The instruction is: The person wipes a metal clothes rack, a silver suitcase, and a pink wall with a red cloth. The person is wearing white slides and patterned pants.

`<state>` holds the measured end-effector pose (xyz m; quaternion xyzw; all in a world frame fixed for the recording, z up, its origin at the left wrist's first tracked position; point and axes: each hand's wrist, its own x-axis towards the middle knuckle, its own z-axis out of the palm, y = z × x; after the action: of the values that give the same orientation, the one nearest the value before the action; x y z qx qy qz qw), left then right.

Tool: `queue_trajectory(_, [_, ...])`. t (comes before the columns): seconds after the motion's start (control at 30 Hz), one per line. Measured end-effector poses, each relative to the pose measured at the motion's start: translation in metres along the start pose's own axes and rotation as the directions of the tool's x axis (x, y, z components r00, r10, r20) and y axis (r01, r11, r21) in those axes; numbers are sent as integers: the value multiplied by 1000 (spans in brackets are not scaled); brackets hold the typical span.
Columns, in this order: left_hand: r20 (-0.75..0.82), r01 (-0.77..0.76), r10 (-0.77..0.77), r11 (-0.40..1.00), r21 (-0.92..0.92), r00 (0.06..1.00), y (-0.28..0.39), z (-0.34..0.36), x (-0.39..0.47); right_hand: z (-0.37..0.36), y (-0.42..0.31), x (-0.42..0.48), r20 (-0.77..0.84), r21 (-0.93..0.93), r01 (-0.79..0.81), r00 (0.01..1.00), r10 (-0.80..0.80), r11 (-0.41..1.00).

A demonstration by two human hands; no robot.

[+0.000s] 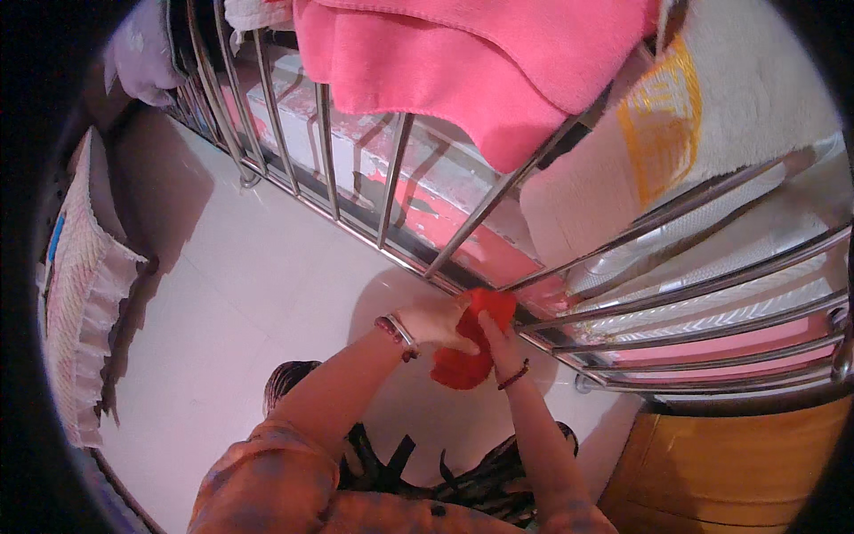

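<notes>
A red cloth is bunched between my hands, low at the foot of a metal railing. My left hand reaches in from the left and grips the cloth; its fingertips are partly hidden. On that wrist are a silver bangle and a dark red bead bracelet. From the right, my right hand holds the other side of the cloth, fingers pointing up along it. The upper part of the cloth lies against the bottom rail, or just in front of it; I cannot tell which.
Pink towels and a white towel with a yellow pattern hang over the railing. Behind the bars runs a ledge with peeling paint. A ruffled fabric cover stands left, wooden furniture lower right. Pale tiled floor lies between.
</notes>
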<state>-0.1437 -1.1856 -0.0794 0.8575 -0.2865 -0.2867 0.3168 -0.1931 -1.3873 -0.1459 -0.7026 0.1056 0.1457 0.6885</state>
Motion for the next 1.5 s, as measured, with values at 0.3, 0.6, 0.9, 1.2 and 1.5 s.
queue_trajectory(0.3, [-381, -269, -47, 627, -731, 923, -29, -99, -43, 33, -182, -5, 11, -491, 649, 672, -740, 582])
queue_trajectory(0.6, [-818, -750, -46, 372, -546, 573, -22, -5, 64, 93, -251, 76, -227, -418, 537, 719, -656, 733])
queue_trajectory(0.9, [-750, -666, -446, 364, -651, 490, -125, 81, 135, 116, -254, 82, -446, -209, 656, 597, -667, 726])
queue_trajectory(1.2, [-722, 445, -511, 841, -307, 467, -169, 102, 62, 113, -252, 92, -488, -54, 715, 590, -643, 697])
queue_trajectory(1.5, [-688, 431, -588, 800, -417, 426, -131, 72, 62, 116, -251, 99, -570, -75, 747, 512, -643, 661])
